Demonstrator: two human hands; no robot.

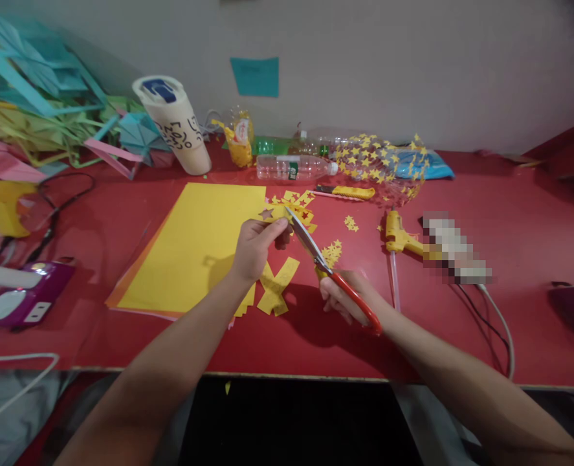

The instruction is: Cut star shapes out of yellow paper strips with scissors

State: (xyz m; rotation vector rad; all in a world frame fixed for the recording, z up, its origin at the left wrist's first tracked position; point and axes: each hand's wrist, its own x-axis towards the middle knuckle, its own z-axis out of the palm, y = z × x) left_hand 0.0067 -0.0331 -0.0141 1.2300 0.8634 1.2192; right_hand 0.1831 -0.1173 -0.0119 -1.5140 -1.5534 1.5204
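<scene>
My left hand (pixel 257 244) pinches a small piece of yellow paper (pixel 281 212) between thumb and fingers, with a star-shaped hole at its left end. In my right hand (pixel 340 294) are red-handled scissors (pixel 316 249), their blade tips at the paper's right side. Beneath my hands lie yellow paper scraps with star cut-outs (pixel 306 213), and a small heap of yellow paper stars (pixel 332 252) sits behind the scissors. Two crossed yellow strips (pixel 279 285) rest just right of a stack of yellow paper sheets (pixel 189 252).
Behind stand a white tumbler (pixel 173 123), a clear plastic bottle (pixel 294 168) and a star-covered clear bottle (pixel 369 158). A yellow box cutter (pixel 347 193) lies before them. At right is a yellow glue gun (pixel 400 239); at left, a purple power strip (pixel 29 294) and folded paper shapes (pixel 48 71).
</scene>
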